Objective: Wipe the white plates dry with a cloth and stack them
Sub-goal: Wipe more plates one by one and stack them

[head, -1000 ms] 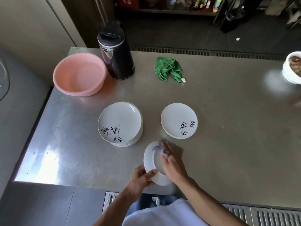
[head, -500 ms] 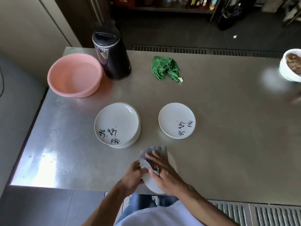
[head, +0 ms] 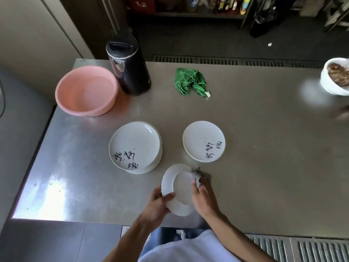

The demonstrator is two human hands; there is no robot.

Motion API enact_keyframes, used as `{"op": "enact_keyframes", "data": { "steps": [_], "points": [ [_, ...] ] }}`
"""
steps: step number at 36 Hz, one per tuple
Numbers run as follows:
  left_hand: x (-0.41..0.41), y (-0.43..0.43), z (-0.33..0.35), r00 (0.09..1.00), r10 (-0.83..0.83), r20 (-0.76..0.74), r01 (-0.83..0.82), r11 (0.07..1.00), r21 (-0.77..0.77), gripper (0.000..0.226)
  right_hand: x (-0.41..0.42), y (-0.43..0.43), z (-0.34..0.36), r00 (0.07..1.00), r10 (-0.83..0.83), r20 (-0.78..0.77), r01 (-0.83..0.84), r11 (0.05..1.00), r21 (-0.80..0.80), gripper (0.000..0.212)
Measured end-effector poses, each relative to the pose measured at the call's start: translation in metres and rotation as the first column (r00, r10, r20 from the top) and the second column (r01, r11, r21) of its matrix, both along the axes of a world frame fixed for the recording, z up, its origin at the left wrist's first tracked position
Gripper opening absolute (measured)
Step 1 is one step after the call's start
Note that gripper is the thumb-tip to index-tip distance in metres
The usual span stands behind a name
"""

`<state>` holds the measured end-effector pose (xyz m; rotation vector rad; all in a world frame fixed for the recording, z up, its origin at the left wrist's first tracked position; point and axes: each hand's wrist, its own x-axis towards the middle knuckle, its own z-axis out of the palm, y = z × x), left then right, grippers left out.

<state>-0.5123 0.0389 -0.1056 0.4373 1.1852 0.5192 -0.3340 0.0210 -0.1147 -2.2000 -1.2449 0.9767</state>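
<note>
1. Left grip (head: 156,207): my thumb lies over the near left rim of a white plate (head: 181,190) and my fingers curl behind it. The grip is clamped on the plate.
2. Plate: it is held tilted above the near edge of the table (head: 264,167), clear of the surface. The face turned toward me is plain white with an oval ring.
3. Right grip (head: 204,199): my fingers are curled round a pale grey cloth (head: 197,176) and press it against the far right edge of the plate. The grip is clamped on the cloth. Most of the cloth is hidden under my fingers.
4. Beyond the plate, to the left, stands a stack of plates (head: 135,146), face up, the top one carrying black brush lettering near its front rim.
5. To the right of that stack, apart from it, lies a lower pile of plates (head: 204,141) with the same lettering. I cannot tell how many it holds.
6. At the far left of the table sits a pink basin (head: 86,90). Just beside it stands a black kettle (head: 130,70), upright.
7. A crumpled green cloth (head: 189,82) lies to the right of the kettle.
8. At the far right edge of the view is a white bowl (head: 334,76) with brown contents.
</note>
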Motion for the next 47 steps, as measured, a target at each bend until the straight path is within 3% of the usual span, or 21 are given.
{"op": "enact_keyframes", "data": {
  "steps": [3, 6, 10, 12, 14, 15, 18, 20, 22, 24, 26, 29, 32, 34, 41, 44, 47],
  "points": [
    [-0.001, 0.004, 0.003, 1.000, 0.008, -0.025, -0.008, 1.000, -0.026, 0.050, -0.006, -0.010, 0.008, 0.994, 0.077, -0.084, -0.075, 0.997, 0.027, 0.047],
    [-0.002, 0.006, 0.007, 0.999, -0.043, -0.030, 0.043, 0.999, -0.002, 0.035, -0.014, -0.010, 0.016, 0.964, 0.224, -0.144, -0.203, 0.968, 0.148, 0.046],
    [0.000, -0.004, 0.009, 0.991, -0.137, 0.010, 0.136, 0.989, 0.055, 0.041, -0.032, -0.007, 0.019, 0.821, 0.571, 0.011, -0.547, 0.781, 0.302, 0.048],
    [0.002, -0.008, 0.010, 0.990, -0.144, 0.007, 0.143, 0.988, 0.059, 0.041, -0.034, -0.004, 0.012, 0.768, 0.638, 0.063, -0.624, 0.722, 0.299, 0.049],
    [0.002, -0.010, 0.006, 0.990, -0.138, -0.016, 0.138, 0.990, 0.030, 0.036, -0.026, 0.001, 0.003, 0.777, 0.608, 0.162, -0.629, 0.734, 0.258, 0.044],
    [0.002, -0.012, 0.005, 0.991, -0.132, -0.029, 0.132, 0.991, 0.009, 0.036, -0.021, 0.005, -0.001, 0.815, 0.541, 0.207, -0.578, 0.783, 0.229, 0.042],
    [0.002, -0.013, 0.006, 0.990, -0.132, -0.043, 0.131, 0.991, -0.017, 0.051, -0.009, 0.016, -0.004, 0.966, 0.208, 0.152, -0.230, 0.962, 0.144, 0.039],
    [0.001, -0.013, 0.008, 0.991, -0.131, -0.039, 0.130, 0.991, -0.012, 0.050, -0.011, 0.012, -0.002, 0.945, 0.299, 0.133, -0.321, 0.927, 0.193, 0.045],
    [0.001, -0.011, 0.008, 0.990, -0.135, -0.032, 0.135, 0.991, -0.003, 0.043, -0.014, -0.002, -0.001, 0.826, 0.545, 0.143, -0.562, 0.777, 0.283, 0.049],
    [0.003, -0.010, 0.009, 0.988, -0.150, -0.027, 0.150, 0.989, 0.006, 0.042, -0.009, -0.007, -0.002, 0.735, 0.662, 0.150, -0.673, 0.684, 0.281, 0.048],
    [0.003, -0.009, 0.012, 0.989, -0.146, -0.017, 0.146, 0.989, -0.010, 0.047, -0.005, -0.003, -0.006, 0.783, 0.592, 0.189, -0.622, 0.747, 0.235, 0.044],
    [0.002, -0.007, 0.012, 0.994, -0.113, -0.001, 0.113, 0.993, -0.033, 0.049, -0.003, 0.004, 0.002, 0.920, 0.373, 0.122, -0.388, 0.909, 0.149, 0.043],
    [0.001, -0.001, 0.010, 0.998, -0.049, 0.030, 0.051, 0.996, -0.068, 0.043, 0.002, -0.007, 0.007, 0.844, 0.511, 0.163, -0.528, 0.845, 0.082, 0.052],
    [0.002, 0.007, 0.011, 0.997, 0.026, 0.073, -0.018, 0.994, -0.109, 0.034, 0.005, -0.019, 0.012, 0.801, 0.564, 0.201, -0.592, 0.797, 0.122, 0.054],
    [0.007, 0.025, 0.029, 0.982, 0.064, 0.175, -0.036, 0.987, -0.154, 0.017, 0.003, -0.035, 0.033, 0.728, 0.539, 0.424, -0.669, 0.693, 0.268, 0.062],
    [0.013, 0.027, 0.035, 0.984, -0.005, 0.179, 0.029, 0.991, -0.131, 0.016, 0.014, -0.022, 0.042, 0.762, 0.448, 0.468, -0.624, 0.702, 0.344, 0.065],
    [0.015, 0.029, 0.038, 0.993, -0.097, 0.068, 0.100, 0.994, -0.049, 0.030, 0.029, -0.006, 0.047, 0.919, 0.287, 0.270, -0.378, 0.835, 0.399, 0.061]
  ]
}}
